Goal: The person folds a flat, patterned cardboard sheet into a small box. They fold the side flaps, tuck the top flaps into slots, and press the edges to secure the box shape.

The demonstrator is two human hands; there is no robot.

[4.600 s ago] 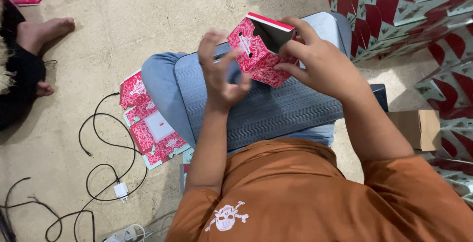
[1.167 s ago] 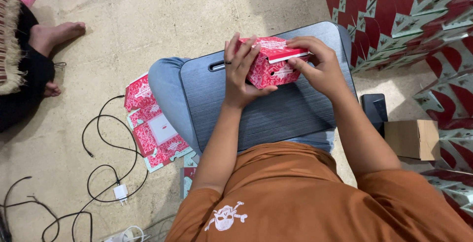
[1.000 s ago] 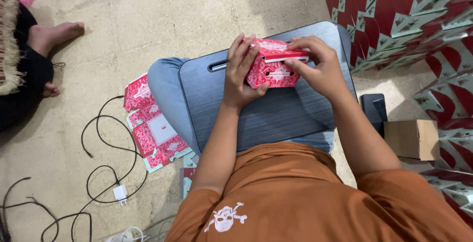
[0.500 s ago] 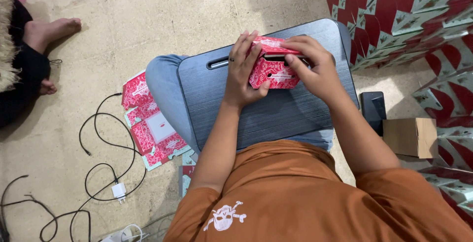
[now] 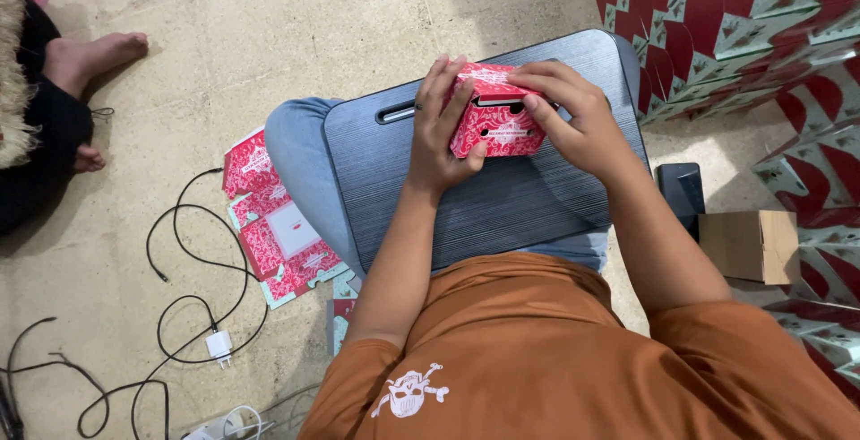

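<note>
A small red patterned cardboard box rests on a dark grey lap board across my knees. My left hand grips the box's left side, fingers over its top edge. My right hand holds the right side, fingers pressing down on the lid flap along the top. The box is nearly closed, with a dark slit under the lid.
Flat unfolded red box blanks lie on the floor at my left. Black cables and a white charger trail beside them. Stacks of red-and-green folded boxes stand at the right, with a black phone and a brown carton. Another person's bare foot is at upper left.
The box was held up open and tilted; now it sits on the lap board with both hands pressing its lid shut.
</note>
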